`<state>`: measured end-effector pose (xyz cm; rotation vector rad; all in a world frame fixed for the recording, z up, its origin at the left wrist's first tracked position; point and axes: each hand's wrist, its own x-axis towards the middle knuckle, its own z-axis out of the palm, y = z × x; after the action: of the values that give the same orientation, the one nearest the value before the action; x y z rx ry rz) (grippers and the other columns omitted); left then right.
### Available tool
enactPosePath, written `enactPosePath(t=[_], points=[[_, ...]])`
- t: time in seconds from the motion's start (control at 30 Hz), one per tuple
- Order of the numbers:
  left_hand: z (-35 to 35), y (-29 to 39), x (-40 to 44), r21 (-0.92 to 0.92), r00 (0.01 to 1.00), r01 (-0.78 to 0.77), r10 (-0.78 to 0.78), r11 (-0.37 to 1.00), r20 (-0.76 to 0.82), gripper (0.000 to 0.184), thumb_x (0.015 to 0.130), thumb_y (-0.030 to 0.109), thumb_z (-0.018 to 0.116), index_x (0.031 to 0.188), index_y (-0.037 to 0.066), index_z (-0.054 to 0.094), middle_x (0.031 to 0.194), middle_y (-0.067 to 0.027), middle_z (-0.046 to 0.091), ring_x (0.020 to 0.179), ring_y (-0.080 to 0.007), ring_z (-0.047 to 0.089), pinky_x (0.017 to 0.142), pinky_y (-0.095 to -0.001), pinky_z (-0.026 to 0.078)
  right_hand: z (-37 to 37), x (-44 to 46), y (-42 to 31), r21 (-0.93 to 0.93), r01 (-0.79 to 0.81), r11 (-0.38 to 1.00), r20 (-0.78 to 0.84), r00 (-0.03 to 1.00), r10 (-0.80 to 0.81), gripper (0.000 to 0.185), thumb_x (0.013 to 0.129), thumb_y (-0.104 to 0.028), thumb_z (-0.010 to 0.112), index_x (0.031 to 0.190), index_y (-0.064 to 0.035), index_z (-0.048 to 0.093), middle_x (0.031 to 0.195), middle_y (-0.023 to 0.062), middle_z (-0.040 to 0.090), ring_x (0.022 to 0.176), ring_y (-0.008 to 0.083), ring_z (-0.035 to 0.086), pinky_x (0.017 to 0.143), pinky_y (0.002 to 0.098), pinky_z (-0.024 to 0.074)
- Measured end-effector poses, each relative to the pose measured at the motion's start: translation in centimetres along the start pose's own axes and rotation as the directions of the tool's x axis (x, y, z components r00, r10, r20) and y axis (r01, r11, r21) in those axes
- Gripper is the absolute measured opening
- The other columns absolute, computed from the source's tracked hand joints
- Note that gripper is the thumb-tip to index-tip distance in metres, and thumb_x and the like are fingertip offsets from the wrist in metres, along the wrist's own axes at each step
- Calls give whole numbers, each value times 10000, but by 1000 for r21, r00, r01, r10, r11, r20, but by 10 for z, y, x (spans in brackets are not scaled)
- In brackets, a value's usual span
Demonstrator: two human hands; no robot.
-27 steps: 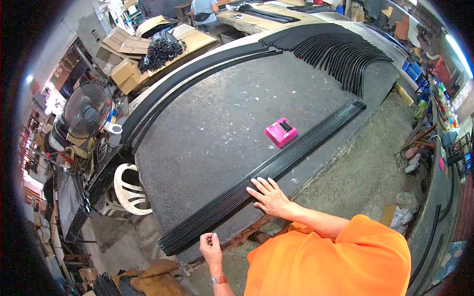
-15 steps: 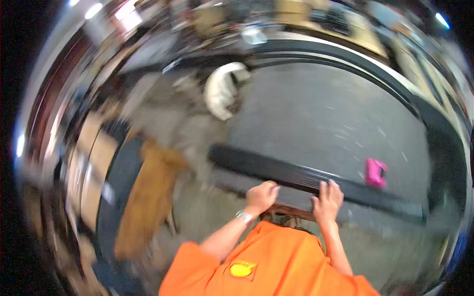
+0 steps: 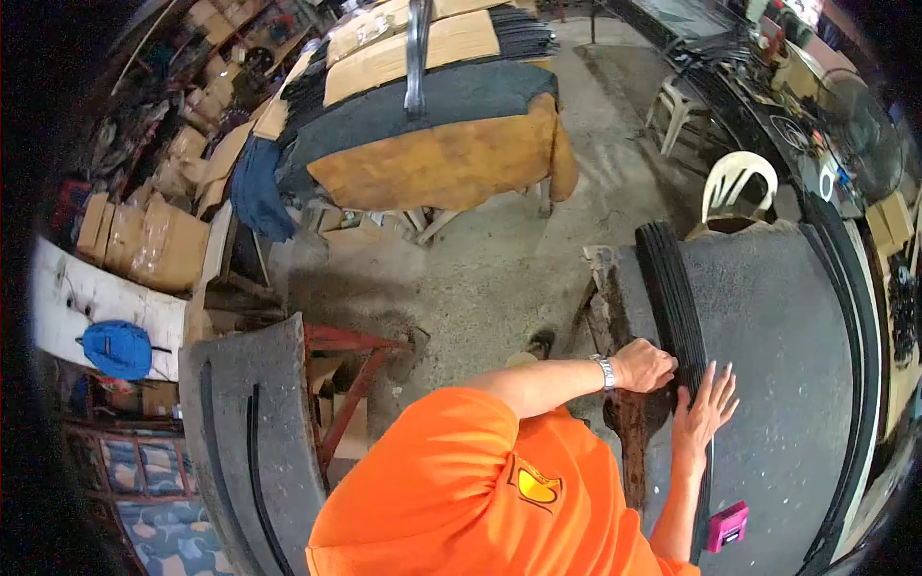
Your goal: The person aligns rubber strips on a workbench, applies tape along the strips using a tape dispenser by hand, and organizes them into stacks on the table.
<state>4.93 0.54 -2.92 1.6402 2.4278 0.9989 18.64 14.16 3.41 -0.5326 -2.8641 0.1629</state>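
Observation:
A bundle of long black strips (image 3: 672, 288) lies along the near edge of the dark table (image 3: 768, 317). My left hand (image 3: 643, 366), with a metal watch at the wrist, is closed beside the strips; whatever its fingers hold, if anything, is too small to make out. Resting on the strips, my right hand (image 3: 704, 413) has its fingers spread. On the table past my right forearm sits a pink box-like object (image 3: 727, 527). Longer black strips (image 3: 845, 288) curve along the table's far side.
A white plastic chair (image 3: 738, 187) stands at the table's end. Behind is another table with a brown sheet (image 3: 442, 163) and cardboard. At the left are a grey bench (image 3: 279, 403) with black strips, a red metal frame (image 3: 355, 403) and a blue bag (image 3: 117, 349).
The view has swung left, bringing the brown-covered table and grey bench into sight. My left hand stays closed near the strips; my right hand remains on them with fingers spread.

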Motion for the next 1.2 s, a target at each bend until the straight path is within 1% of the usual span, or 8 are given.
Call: enactPosePath(t=[0.13,0.2,0.27,0.33,0.47,0.73,0.9,1.2], points=[[6,-9,1,-67,999,-47,46,997,-22,213,875,280,633,813,78,603,759,-118,690,713,-323,698,627,-454,546,22,40,-9,-64,-18,998,54,998,21,627,990,-297,567,1561,-138,363,1636,149,297,1494,370,282,1180,639,163],[10,-13,0,-135,999,-34,31,990,-23,211,872,284,638,817,84,605,780,-115,694,733,-331,697,633,-463,543,48,42,-3,-109,-119,987,175,975,137,573,1046,-399,442,1561,-159,370,1625,120,332,1481,348,315,1170,641,190],[1,-20,-3,-277,999,-37,39,960,3,211,885,285,636,837,82,607,782,-120,688,757,-339,694,652,-470,535,55,38,-7,17,-188,982,185,966,182,572,1054,-419,400,1563,-160,369,1611,107,361,1468,337,339,1161,647,212],[-20,-30,-11,-516,999,-17,41,856,35,218,905,287,627,856,76,608,776,-136,677,781,-345,689,671,-477,524,69,38,-1,-72,-191,979,158,967,200,558,1063,-418,368,1565,-174,369,1599,90,385,1454,331,365,1158,653,221],[-69,-96,-34,-580,991,65,15,812,131,219,917,295,620,892,78,623,802,-140,684,774,-370,673,679,-484,513,72,36,-17,-229,-326,917,160,917,366,551,1073,-426,357,1576,-200,355,1613,78,370,1464,340,352,1150,676,206],[-155,-256,-137,-457,879,472,-442,754,179,242,925,283,669,964,45,649,817,-127,709,735,-301,687,678,-412,521,96,94,-91,-162,-484,860,94,860,501,600,1079,-510,275,1596,-206,307,1654,94,279,1504,341,267,1163,673,151],[-198,-301,-167,-349,819,572,-536,742,204,228,918,269,648,965,46,641,882,-149,720,815,-344,694,704,-441,527,114,124,-119,-237,-465,853,50,871,489,644,1062,-540,300,1597,-181,297,1655,124,264,1487,389,281,1158,662,162],[-178,-286,-142,-419,786,602,-598,680,158,189,933,191,629,1039,35,632,879,-141,710,821,-309,698,726,-413,542,101,124,-135,-213,-453,866,4,886,464,728,965,-443,583,1578,-149,323,1622,133,327,1471,391,309,1158,651,189]])
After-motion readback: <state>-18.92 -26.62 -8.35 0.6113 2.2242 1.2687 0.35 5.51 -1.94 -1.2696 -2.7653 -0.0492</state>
